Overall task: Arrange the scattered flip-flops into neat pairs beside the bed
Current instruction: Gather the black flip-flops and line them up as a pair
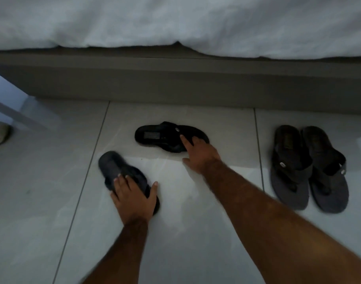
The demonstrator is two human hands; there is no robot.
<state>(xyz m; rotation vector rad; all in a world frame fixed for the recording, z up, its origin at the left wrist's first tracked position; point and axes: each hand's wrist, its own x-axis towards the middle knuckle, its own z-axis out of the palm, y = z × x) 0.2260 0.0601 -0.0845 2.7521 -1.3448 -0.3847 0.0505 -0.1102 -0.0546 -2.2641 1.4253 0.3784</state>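
**Both hands down on two loose flip-flops by the bed**

My left hand (134, 196) lies flat over the nearer flip-flop (118, 171), fingers spread across its strap end and thumb out to the side; it presses on the sole rather than closing round it; this flip-flop is blurred and lies at a slant on the floor (42, 201), one end pointing up and to the left. My right hand (198, 154) reaches further, to the farther flip-flop (165, 136), which lies sideways, parallel to the bed base (175, 83); my forefinger rests on its strap and the other fingers curl over its right end, the thumb down on the tile; whether the grip is closed, I cannot tell. The two loose flip-flops are near each other but apart, and at different angles. To the right, well apart from both, the finished pair (309, 169) sits side by side, touching, straps up. The white bedding (175, 21) hangs over the base above them all.
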